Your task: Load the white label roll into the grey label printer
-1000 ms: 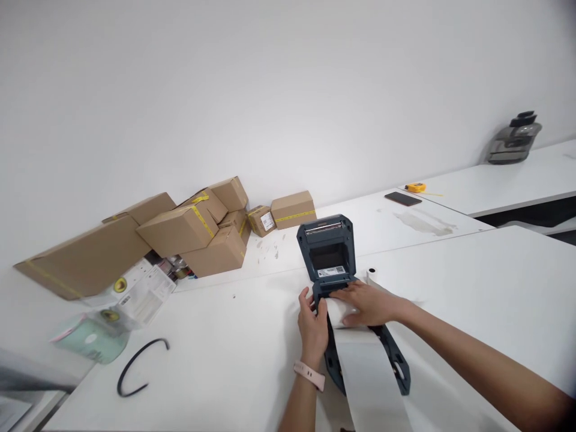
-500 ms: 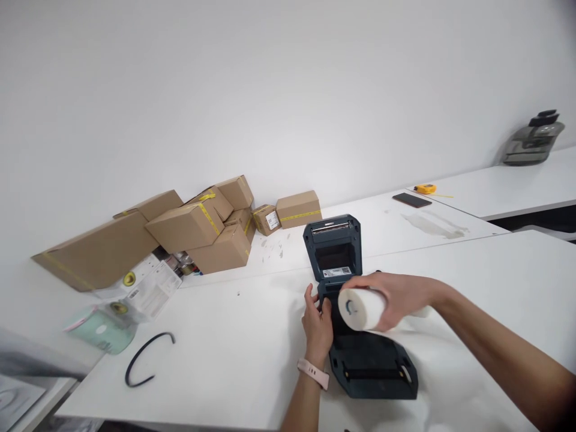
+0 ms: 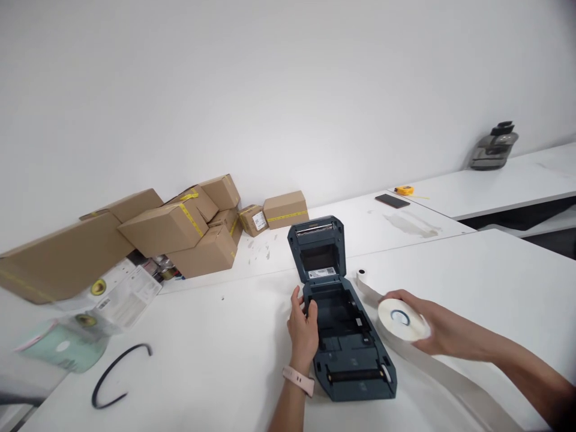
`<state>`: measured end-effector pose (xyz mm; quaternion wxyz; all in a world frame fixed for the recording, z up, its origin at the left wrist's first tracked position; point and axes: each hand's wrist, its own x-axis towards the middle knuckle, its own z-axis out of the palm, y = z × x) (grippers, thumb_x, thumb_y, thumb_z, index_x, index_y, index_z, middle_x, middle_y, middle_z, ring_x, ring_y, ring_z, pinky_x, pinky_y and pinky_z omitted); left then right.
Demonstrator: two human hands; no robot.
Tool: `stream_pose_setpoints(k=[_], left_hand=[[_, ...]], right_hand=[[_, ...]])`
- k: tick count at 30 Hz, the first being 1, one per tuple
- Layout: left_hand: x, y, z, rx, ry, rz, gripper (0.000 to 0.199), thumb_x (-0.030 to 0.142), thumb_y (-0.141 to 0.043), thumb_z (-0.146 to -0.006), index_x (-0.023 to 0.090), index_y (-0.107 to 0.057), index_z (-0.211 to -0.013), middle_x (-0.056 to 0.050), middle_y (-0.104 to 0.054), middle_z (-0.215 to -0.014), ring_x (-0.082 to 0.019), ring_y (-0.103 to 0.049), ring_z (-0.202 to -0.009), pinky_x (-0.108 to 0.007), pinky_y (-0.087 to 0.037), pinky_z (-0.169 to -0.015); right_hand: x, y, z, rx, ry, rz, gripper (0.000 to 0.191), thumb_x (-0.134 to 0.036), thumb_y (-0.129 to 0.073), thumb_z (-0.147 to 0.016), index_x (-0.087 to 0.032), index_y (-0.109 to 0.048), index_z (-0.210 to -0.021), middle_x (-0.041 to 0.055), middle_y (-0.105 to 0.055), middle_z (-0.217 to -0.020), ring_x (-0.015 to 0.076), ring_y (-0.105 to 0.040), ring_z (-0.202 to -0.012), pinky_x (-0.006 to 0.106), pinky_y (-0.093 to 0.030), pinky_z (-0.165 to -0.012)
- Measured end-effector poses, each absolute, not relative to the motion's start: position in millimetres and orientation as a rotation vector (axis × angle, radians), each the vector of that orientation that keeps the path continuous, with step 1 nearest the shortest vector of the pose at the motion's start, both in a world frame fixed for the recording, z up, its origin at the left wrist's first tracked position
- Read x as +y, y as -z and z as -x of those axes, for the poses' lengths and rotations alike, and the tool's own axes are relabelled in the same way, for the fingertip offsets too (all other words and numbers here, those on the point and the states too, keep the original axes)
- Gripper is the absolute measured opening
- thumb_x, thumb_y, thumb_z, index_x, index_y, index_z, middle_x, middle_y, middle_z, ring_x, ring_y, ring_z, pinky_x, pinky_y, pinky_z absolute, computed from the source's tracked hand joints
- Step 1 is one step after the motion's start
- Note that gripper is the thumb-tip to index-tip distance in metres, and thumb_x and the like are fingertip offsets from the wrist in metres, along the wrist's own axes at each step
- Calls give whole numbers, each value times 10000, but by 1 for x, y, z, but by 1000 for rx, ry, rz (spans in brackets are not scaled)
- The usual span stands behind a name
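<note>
A dark label printer (image 3: 346, 336) stands on the white table with its lid (image 3: 317, 247) raised and its inside bare to view. My left hand (image 3: 303, 327) grips the printer's left edge, thumb over the rim, a pink band on the wrist. To the right of the printer, my right hand (image 3: 423, 324) holds a roll of white labels (image 3: 400, 319) with its round end and core turned up. A long white strip (image 3: 454, 381) trails from the roll toward the lower right. Behind it lies a small white roll (image 3: 362, 276) with a dark core.
Cardboard boxes (image 3: 166, 228) are piled at the back left, beside plastic packaging and a mint pouch (image 3: 67, 345). A black curved band (image 3: 105, 375) lies front left. A phone (image 3: 392, 201), tape measure (image 3: 404, 190) and bottle (image 3: 494, 147) are at the back right.
My right hand has carried the label roll away from above the printer to its right side and tilted it upward. The printer's inside now shows. The whole view has shifted slightly.
</note>
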<state>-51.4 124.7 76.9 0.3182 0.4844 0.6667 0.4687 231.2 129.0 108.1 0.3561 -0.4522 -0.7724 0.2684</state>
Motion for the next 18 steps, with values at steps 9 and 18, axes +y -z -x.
stream_pose_setpoints(k=[9, 18], left_hand=[[124, -77, 52, 1745, -1207, -1304, 574, 441, -449, -961, 213, -389, -1485, -161, -605, -1364, -264, -598, -1208, -394, -438, -1000], [125, -77, 53, 1747, -1156, -1294, 591, 456, -430, -963, 209, -367, -1497, -167, -572, -1403, -277, -572, -1247, -402, -430, -1017]], right_hand=[[184, -92, -232, -2407, -620, 1184, 521, -250, -659, -668, -292, -644, -1187, 91, -688, -1229, 376, -599, -1192, 544, -450, -1034], [240, -83, -270, -1971, -992, 1285, 567, -603, -506, -900, -302, -573, -1375, 98, -648, -1376, 356, -521, -1340, 517, -408, -1097]])
